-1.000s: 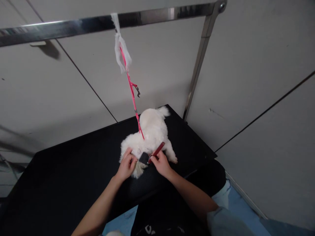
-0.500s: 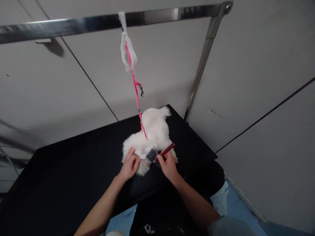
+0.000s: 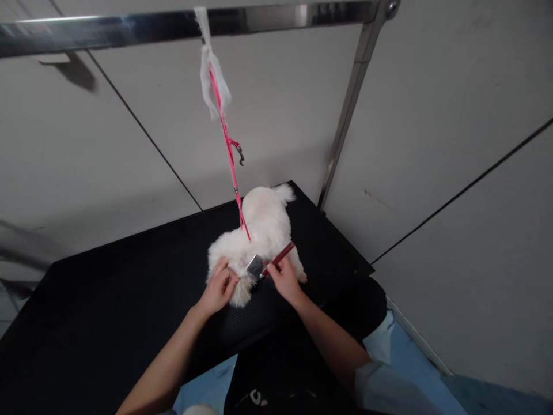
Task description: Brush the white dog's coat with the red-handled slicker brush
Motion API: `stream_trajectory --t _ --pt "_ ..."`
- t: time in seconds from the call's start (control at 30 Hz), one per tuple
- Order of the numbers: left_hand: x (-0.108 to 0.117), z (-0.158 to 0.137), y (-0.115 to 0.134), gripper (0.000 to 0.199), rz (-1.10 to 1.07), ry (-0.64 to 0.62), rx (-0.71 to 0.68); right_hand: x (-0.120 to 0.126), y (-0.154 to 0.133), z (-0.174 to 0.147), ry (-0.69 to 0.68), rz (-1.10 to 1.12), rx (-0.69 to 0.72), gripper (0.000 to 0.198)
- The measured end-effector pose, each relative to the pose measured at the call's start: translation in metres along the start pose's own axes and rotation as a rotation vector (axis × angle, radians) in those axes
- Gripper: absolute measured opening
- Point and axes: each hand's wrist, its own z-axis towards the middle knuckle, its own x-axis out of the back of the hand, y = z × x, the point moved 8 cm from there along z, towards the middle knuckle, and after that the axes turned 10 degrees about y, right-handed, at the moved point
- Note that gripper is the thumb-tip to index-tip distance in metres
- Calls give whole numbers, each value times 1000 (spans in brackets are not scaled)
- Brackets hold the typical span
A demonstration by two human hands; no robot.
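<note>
A white fluffy dog is on the black ribbed tabletop; I cannot make out its whole pose. Thumb and fingers of my left hand are pinched together on its fur, beside a beige tuft near the table's front side. My right hand grips the dark red handle of a slicker brush. The brush head is against the coat, just right of my left hand. A pink leash runs down to a loop on the dog.
Overhead, a metal bar carries a white cloth tie from which the leash hangs. A metal post rises at the table's back right corner. Behind stands a pale panelled wall.
The slicker brush has turned in my right hand, so its head shows a shinier face. My left hand stays on the fur. The whole view has shifted slightly.
</note>
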Motion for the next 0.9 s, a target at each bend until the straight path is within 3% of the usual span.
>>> stream_trajectory --t 0.13,0.27,0.4,0.53,0.67,0.8,0.9 --pt "1 -2 -4 17 -3 -12 14 9 -12 8 149 14 33 18" --pt "1 -2 -5 16 -9 -2 11 -5 -21 8 -92 -79 54 14" --pt "1 -2 -4 16 -14 26 -4 4 -30 12 41 -140 105 18" --pt "-1 -3 -5 15 -8 33 1 -5 -25 12 -98 -129 73 15" --pt "-2 -3 -6 14 -3 49 -9 11 -28 16 57 -108 86 20" --pt "-4 -3 -6 14 6 43 -2 1 -26 16 -71 -88 58 16" --pt "-6 -2 -4 14 6 34 -2 8 -24 21 21 -72 46 19"
